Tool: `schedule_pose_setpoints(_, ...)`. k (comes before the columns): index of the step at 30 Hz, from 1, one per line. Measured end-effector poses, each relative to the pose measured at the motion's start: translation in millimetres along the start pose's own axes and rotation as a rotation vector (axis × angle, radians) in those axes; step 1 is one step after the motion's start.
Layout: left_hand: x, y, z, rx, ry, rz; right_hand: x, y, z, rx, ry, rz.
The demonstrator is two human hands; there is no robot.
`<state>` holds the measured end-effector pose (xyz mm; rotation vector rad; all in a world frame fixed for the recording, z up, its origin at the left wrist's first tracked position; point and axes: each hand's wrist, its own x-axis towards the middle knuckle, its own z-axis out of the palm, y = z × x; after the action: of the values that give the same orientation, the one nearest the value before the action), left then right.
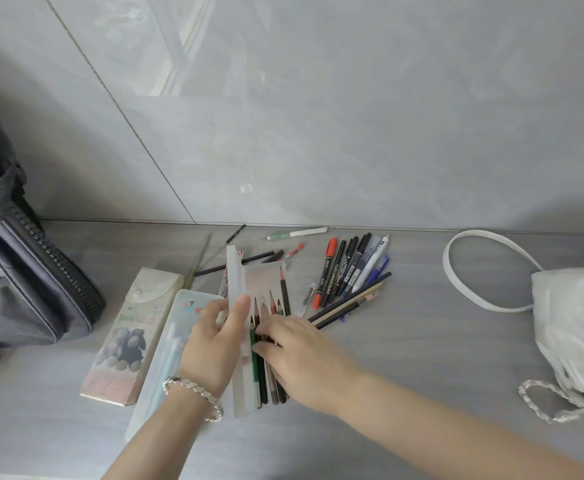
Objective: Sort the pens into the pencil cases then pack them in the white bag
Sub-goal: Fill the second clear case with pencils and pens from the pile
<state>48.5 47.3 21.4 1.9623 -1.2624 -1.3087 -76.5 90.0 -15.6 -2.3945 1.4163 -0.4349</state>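
Observation:
My left hand [214, 344] grips the raised lid of a translucent pencil case [236, 271], thumb on its edge. Several coloured pencils [266, 372] lie side by side in the open case. Fingers of my right hand [301, 355] press down on these pencils. Two closed cases lie to the left: one with teddy bears [127, 337] and a pale blue one [166, 355]. A bunch of markers and pens [349, 268] lies to the right on the grey table [422, 341]. The white bag [574, 323] sits at the far right.
A dark grey backpack [17, 282] stands at the left edge. Loose pens and pencils [276, 247] lie near the tiled wall behind the open case. The white bag's strap [456, 268] loops across the table, and a chain [539, 400] lies in front of it.

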Motion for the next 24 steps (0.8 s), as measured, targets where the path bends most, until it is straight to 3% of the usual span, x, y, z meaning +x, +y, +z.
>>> schedule_pose_setpoints(3,-0.4,-1.5,2.6,-0.035,-0.023,-0.024,-3.0,9.7,-4.4,0.116,0.097,0.066)
schedule_pose_setpoints(6,-4.3,0.1,2.1,0.000,-0.034,-0.009,-6.6,42.2,-15.5,0.195,0.306,0.498)
schedule_pose_setpoints(7,-4.1,-0.8,2.1,0.010,-0.033,0.001,-10.0,57.9,-18.8,0.218,0.291,0.666)
schedule_pose_setpoints(9,-3.8,-2.0,1.6,0.028,-0.028,0.012,-16.8,83.6,-20.0,0.254,0.094,0.898)
schedule_pose_setpoints(15,-6.2,-0.4,0.0,0.036,-0.012,0.014,-19.4,106.3,-9.0,0.139,-0.396,0.797)
schedule_pose_setpoints(20,-7.7,0.4,-5.7,0.028,-0.029,-0.011,-13.1,109.6,-21.8,0.028,-0.503,0.756)
schedule_pose_setpoints(24,-7.4,-2.3,-9.8,0.040,-0.024,-0.017,-18.0,110.3,-28.0,-0.020,-0.457,0.718)
